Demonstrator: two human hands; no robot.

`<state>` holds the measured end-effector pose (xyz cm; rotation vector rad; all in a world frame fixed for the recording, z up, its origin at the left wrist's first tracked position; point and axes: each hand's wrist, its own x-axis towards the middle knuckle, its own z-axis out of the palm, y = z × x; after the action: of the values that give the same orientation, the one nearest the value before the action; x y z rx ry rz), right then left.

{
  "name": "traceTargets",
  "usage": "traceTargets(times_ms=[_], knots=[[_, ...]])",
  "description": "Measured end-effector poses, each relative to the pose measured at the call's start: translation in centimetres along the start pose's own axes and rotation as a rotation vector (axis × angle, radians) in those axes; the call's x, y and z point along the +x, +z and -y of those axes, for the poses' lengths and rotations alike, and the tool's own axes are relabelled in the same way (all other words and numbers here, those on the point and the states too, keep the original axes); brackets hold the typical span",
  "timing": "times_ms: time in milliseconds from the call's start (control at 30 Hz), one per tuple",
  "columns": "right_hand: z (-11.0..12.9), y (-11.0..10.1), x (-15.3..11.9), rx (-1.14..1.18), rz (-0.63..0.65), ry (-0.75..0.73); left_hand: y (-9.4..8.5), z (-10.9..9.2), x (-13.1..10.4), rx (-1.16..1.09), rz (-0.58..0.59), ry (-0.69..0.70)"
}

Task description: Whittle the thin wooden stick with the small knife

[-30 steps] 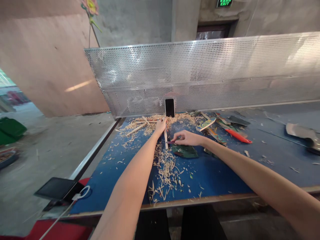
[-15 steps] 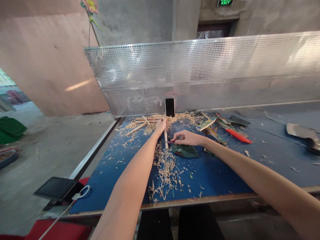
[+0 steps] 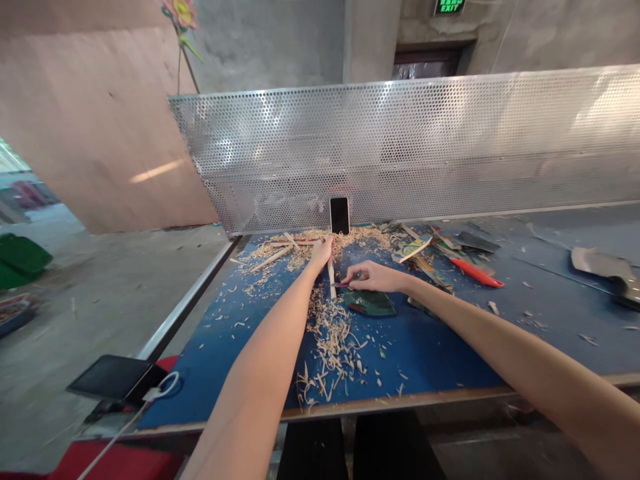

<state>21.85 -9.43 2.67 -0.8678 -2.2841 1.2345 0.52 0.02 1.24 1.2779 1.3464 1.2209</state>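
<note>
My left hand is closed on the far end of a thin pale wooden strip, which points toward me over the blue tabletop. In my right hand is a small knife, its blade against the strip near the end closest to me. A dark green flat piece lies just below my right hand. Curled wood shavings are scattered below the strip, and more are heaped around and beyond my left hand.
A phone stands against the perforated metal screen. To the right lie painted wood scraps, a red-handled tool and a curved sheet. A black tablet with a white cable is at the lower left.
</note>
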Motion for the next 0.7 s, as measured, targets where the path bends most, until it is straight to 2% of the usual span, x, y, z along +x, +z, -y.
traceTargets(times_ms=[433, 633, 700], knots=[[0.0, -0.1, 0.1, 0.0, 0.003, 0.007, 0.4, 0.7, 1.0, -0.08, 0.003, -0.018], [1.1, 0.3, -0.2, -0.008, 0.219, 0.009, -0.1, 1.3, 1.9, -0.195, -0.096, -0.027], [1.2, 0.3, -0.3, -0.016, 0.233, -0.011, -0.3, 1.7, 2.4, -0.267, -0.09, -0.026]])
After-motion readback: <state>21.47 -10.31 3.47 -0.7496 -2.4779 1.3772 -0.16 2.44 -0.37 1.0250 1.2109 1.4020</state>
